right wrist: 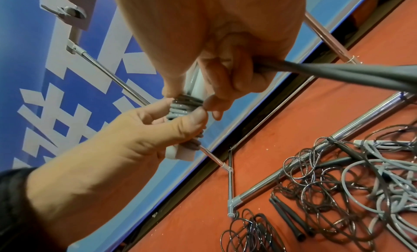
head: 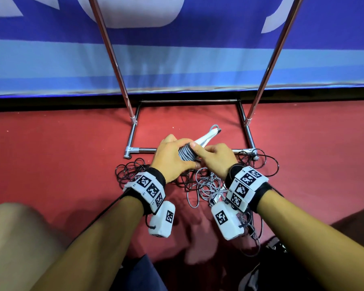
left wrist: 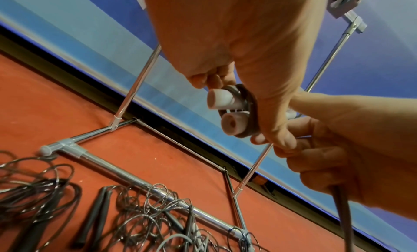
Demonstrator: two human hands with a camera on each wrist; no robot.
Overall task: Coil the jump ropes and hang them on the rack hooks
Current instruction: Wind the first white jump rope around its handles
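Left hand [head: 172, 156] grips the paired white handles [head: 204, 138], pointing away toward the rack [head: 135, 150]; right hand [head: 216, 158] pinches grey cord [head: 186, 154] wound crosswise

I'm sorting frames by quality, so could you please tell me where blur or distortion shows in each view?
Head view: sharp on the hands, rack poles splayed by the wide lens. Left wrist view: black ropes smeared at the lower left. Right wrist view: grey cord streaked, horizon strongly tilted.
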